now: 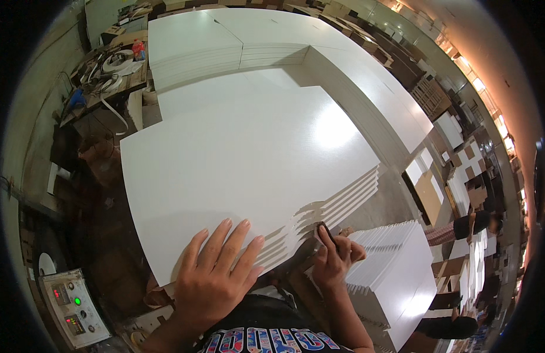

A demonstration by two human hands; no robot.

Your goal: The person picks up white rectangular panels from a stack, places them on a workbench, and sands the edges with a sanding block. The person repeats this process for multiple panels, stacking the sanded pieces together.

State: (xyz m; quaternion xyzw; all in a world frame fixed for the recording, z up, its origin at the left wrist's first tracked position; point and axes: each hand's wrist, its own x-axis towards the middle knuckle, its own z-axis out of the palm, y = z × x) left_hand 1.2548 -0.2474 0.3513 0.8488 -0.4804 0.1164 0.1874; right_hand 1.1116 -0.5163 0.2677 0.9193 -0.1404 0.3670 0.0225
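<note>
A large white panel (243, 147) lies in front of me on top of several like it, their front right edges stepped like a fan. Near its front edge my left hand (213, 279) rests flat, fingers spread. My right hand (334, 262) is closed around a small dark, flat tool (326, 235), held at the panels' front edge. Part of the tool is hidden by the fingers, and its exact kind cannot be made out. A thin, pale, wavy shape (293, 229) shows along the edges just left of the tool.
Stacked white panels (190, 41) stand behind, and another stack (405, 273) leans at right. At left are a control box (75, 309) with lit displays and a cluttered bench (131, 85) with coiled white strip (116, 60). Co-workers (463, 226) are at far right.
</note>
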